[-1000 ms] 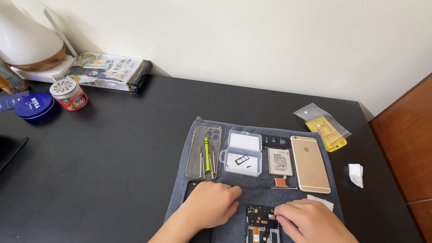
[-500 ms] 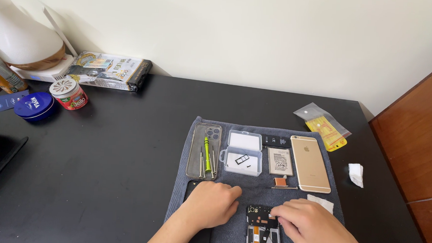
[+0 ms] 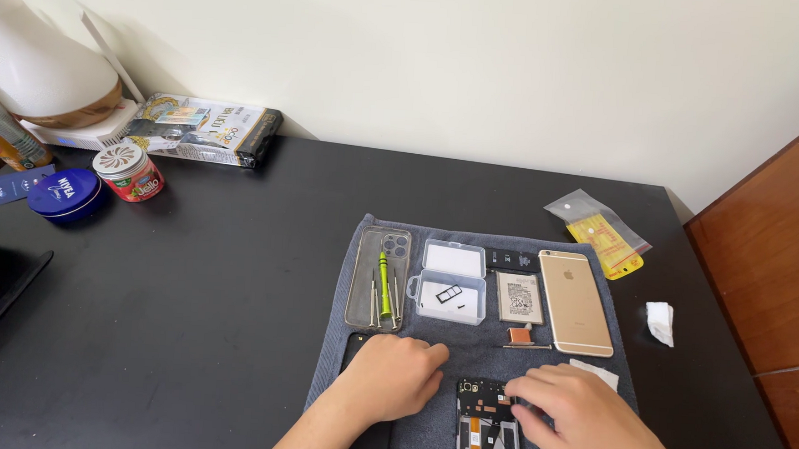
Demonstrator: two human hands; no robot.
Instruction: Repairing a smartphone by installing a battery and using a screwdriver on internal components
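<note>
Both of my hands are low on the grey cloth mat (image 3: 484, 356) that lies on the black table (image 3: 212, 315). My left hand (image 3: 391, 377) rests palm down, fingers loosely curled, on a dark flat piece (image 3: 363, 441) at the mat's left edge; I cannot tell whether it grips anything beneath. My right hand (image 3: 581, 416) is bent over the top end of the opened phone (image 3: 487, 425), whose bared circuit board shows between my hands, and my fingertips (image 3: 523, 392) touch its upper right corner; whether they pinch a small part there I cannot tell. Just beyond my left hand lies a clear phone case (image 3: 379, 276) holding a green screwdriver (image 3: 383, 286) and a few thin metal tools. Beside it sits a small clear plastic box (image 3: 451, 282), lid open, then a flat battery (image 3: 519, 297) and a gold phone (image 3: 576, 302) lying back up. Near my right hand a small copper-coloured part (image 3: 519, 335) lies on the mat. Well apart, a yellow packet in a clear bag (image 3: 599, 233) and a crumpled white wipe (image 3: 660, 321) lie on the table.
</note>
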